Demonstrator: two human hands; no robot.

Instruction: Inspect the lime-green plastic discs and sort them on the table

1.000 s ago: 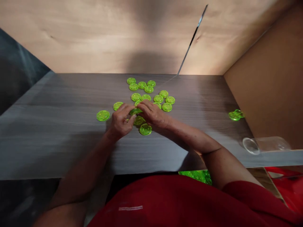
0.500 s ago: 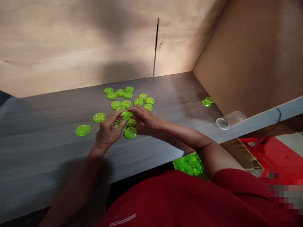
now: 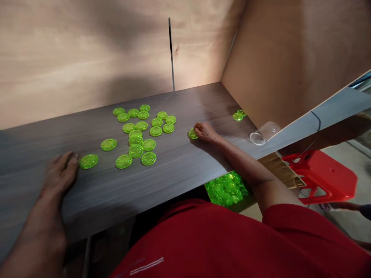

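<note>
Several translucent bright green plastic discs lie loosely grouped on the grey wood-grain table, some touching or overlapping. To the right of the group, my right hand has its fingers closed on the edge of one green disc at the tabletop. My left hand is low over the table on the left, fingers loosely bent and apart, with nothing visible in it. Its fingertips are beside the leftmost disc; whether they touch it I cannot tell.
Two more discs lie by the right wooden panel. A clear plastic cup is on its side near the table's right edge. Below the front edge is a container full of green pieces. A red stool stands at right, near another person's limb.
My hands have parted from the middle of the group. My left hand moved left to the leftmost disc; my right moved right and is on a separate disc. The view has shifted slightly.
</note>
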